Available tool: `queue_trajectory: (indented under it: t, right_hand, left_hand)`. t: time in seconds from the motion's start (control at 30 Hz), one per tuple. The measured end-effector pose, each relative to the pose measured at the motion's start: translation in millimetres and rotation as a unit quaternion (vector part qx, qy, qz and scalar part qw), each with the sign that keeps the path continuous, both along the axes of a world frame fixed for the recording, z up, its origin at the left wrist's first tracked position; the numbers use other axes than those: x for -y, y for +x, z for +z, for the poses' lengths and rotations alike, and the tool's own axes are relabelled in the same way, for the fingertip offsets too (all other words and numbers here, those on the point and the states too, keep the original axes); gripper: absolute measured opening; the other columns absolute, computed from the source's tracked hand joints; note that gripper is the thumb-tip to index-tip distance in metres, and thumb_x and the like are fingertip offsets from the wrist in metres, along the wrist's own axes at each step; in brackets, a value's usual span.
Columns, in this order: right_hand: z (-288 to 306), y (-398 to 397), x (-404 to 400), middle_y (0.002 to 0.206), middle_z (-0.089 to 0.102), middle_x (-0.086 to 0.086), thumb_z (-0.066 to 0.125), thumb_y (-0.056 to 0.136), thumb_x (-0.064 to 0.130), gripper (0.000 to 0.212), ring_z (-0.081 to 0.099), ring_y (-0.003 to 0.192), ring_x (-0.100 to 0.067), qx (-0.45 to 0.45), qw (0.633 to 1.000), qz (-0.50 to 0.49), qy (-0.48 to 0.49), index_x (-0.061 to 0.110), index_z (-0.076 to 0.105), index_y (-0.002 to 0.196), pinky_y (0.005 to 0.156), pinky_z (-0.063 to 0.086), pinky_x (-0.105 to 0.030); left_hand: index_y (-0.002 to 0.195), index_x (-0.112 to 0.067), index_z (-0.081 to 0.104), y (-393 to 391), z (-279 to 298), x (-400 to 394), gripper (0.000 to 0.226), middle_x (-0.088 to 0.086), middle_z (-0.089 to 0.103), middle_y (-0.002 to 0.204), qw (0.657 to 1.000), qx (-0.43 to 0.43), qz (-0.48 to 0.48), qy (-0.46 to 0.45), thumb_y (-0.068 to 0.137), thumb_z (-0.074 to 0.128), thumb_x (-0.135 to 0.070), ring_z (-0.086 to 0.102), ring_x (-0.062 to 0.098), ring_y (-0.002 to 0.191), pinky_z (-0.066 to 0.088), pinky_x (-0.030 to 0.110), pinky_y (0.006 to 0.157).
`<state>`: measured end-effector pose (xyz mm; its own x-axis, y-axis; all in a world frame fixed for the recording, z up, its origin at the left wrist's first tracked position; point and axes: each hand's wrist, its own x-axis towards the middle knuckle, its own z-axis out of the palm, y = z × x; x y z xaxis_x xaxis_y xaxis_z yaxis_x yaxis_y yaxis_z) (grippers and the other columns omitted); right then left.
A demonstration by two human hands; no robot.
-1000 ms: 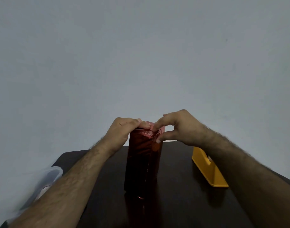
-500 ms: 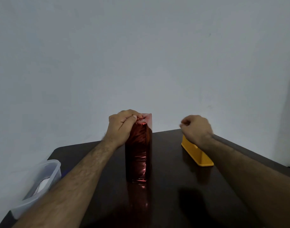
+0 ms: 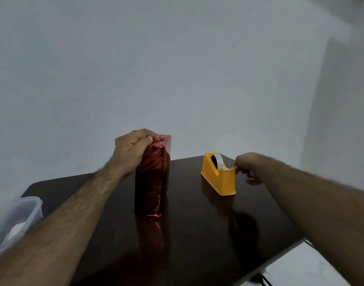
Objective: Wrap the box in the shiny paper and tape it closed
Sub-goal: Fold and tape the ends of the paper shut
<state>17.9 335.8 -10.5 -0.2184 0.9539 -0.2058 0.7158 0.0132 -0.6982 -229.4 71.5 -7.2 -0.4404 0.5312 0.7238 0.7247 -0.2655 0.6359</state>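
Observation:
A tall box wrapped in shiny red paper (image 3: 151, 182) stands upright in the middle of the dark table (image 3: 197, 234). My left hand (image 3: 132, 150) curls over its top left corner and presses the folded paper down with the thumb. To the right sits a yellow tape dispenser (image 3: 218, 176) with a white tape strip running to its cutter. My right hand (image 3: 249, 168) is at the dispenser's near end, fingertips at the tape end by the cutter. Whether they pinch the tape is not clear.
A clear plastic container (image 3: 16, 219) with something white inside sits at the table's left edge. The table's right edge runs diagonally at the lower right, with pale floor and a dark cable (image 3: 261, 278) beyond. A plain grey wall stands behind.
My right hand left the top of the box and moved right to the dispenser's cutter end. My left hand kept holding the paper on the box top. The view shifted right.

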Motion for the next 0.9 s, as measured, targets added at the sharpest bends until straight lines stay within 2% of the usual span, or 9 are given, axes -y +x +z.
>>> queue_trajectory:
  t: [0.1,0.3,0.4,0.47,0.53,0.67,0.77,0.9]
  right_hand:
    - [3.9,-2.6,3.5,0.091,0.045,-0.004,0.070,0.099,0.028,0.024,0.040,0.074,-0.016,-0.007,1.000,0.024,-0.014,0.004,0.073,0.102,0.070,0.049,-0.033]
    - [11.5,-11.0,-0.9,0.103,0.050,-0.006,0.077,0.094,0.032,0.022,0.049,0.095,-0.020,0.011,0.998,0.051,-0.034,0.011,0.073,0.099,0.077,0.054,-0.036]
    - [11.8,-19.5,-0.3,0.096,0.051,-0.005,0.077,0.092,0.016,0.017,0.047,0.086,-0.019,-0.009,0.998,0.041,-0.040,0.012,0.063,0.100,0.080,0.054,-0.035]
    - [10.0,-22.8,-1.7,0.085,0.046,-0.005,0.075,0.090,0.003,0.021,0.045,0.077,-0.018,-0.024,0.999,0.025,-0.043,0.011,0.056,0.097,0.072,0.050,-0.031]
    - [7.3,-24.5,-3.4,0.075,0.038,-0.003,0.070,0.090,-0.001,0.022,0.035,0.064,-0.015,-0.042,0.997,0.003,-0.060,0.013,0.053,0.088,0.057,0.037,-0.026]
    - [13.6,-24.5,-2.4,0.067,0.027,0.000,0.064,0.093,0.007,0.026,0.017,0.054,-0.016,-0.103,0.991,-0.007,-0.085,0.015,0.050,0.072,0.040,0.021,-0.023]
    - [9.7,-13.1,6.1,0.065,0.025,0.002,0.064,0.092,0.007,0.035,0.015,0.052,-0.015,-0.120,0.987,-0.019,-0.104,0.016,0.046,0.064,0.038,0.018,-0.021]
    - [-9.6,3.3,12.4,0.060,0.025,0.003,0.066,0.085,0.011,0.027,0.013,0.049,-0.013,-0.162,0.980,-0.045,-0.102,0.020,0.046,0.070,0.043,0.016,-0.022]
  left_hand:
    - [0.096,-0.029,0.083,0.0,0.0,-1.4,0.031,-0.015,0.080,0.108,1.000,0.000,0.003,-0.003,0.095,0.052,-0.028,0.069,0.007,0.117,0.046,0.050,0.117]
    - [0.097,-0.031,0.082,1.5,-0.7,-3.7,0.031,-0.018,0.079,0.109,1.000,-0.009,0.005,-0.006,0.096,0.051,-0.031,0.068,0.004,0.118,0.041,0.052,0.120]
    - [0.098,-0.035,0.081,-0.6,-1.2,-3.4,0.031,-0.019,0.079,0.110,1.000,-0.011,0.006,-0.009,0.096,0.051,-0.034,0.067,0.006,0.120,0.040,0.054,0.120]
    - [0.098,-0.037,0.080,-0.8,-1.1,-3.1,0.030,-0.019,0.079,0.109,1.000,-0.014,0.009,-0.007,0.096,0.051,-0.033,0.067,0.006,0.120,0.039,0.055,0.120]
    - [0.096,-0.034,0.081,0.1,0.0,-2.9,0.030,-0.017,0.079,0.107,1.000,-0.002,0.002,-0.001,0.096,0.051,-0.030,0.068,0.004,0.116,0.043,0.052,0.118]
    - [0.099,-0.035,0.081,-2.2,1.0,0.2,0.031,-0.017,0.079,0.108,1.000,0.000,0.005,-0.006,0.095,0.051,-0.032,0.068,0.005,0.117,0.042,0.054,0.119]
    - [0.097,-0.035,0.082,-4.4,0.4,1.6,0.031,-0.015,0.080,0.108,1.000,0.008,-0.004,-0.006,0.095,0.052,-0.032,0.069,0.007,0.117,0.042,0.054,0.119]
    - [0.098,-0.040,0.081,-6.4,1.2,1.9,0.031,-0.016,0.080,0.109,1.000,0.008,0.003,-0.011,0.092,0.051,-0.039,0.068,0.008,0.120,0.038,0.056,0.121]
